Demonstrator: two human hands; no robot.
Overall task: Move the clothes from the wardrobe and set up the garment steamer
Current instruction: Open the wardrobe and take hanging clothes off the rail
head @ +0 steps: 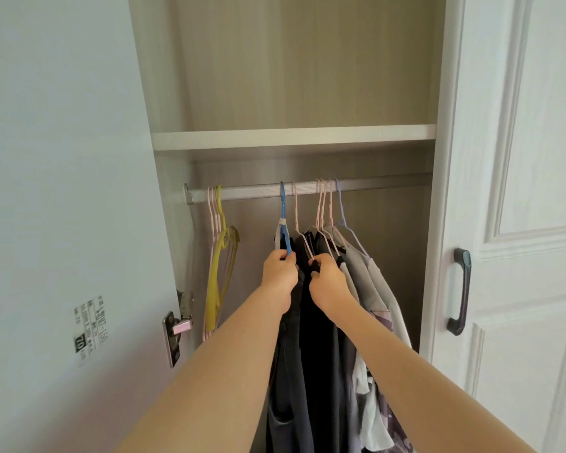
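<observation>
While both forearms reach in from the near edge, the person is at the first step, getting clothes out of the wardrobe. The left hand (280,273) has its fingers curled round the lower end of the blue hanger (283,217) and the dark garment on it. Just beside it, the right hand (329,282) pinches dark cloth at the shoulder of the next pink hanger (295,207). The clothes (321,354) hang bunched at the middle and right of the rail (252,191), with dark ones to the left and grey and pale ones to the right.

The next move probably calls for lifting the hooks up over the rail, then drawing them back toward the near side. The shelf (291,137) sits close above the rail, so headroom for that lift looks small. To the left the rail is bare as far as the empty yellow hangers (221,273), which leaves room to slide. The left door (62,191) and the right door (520,223), with its dark handle (459,291), bound the opening on either side. The garment steamer is not in view.
</observation>
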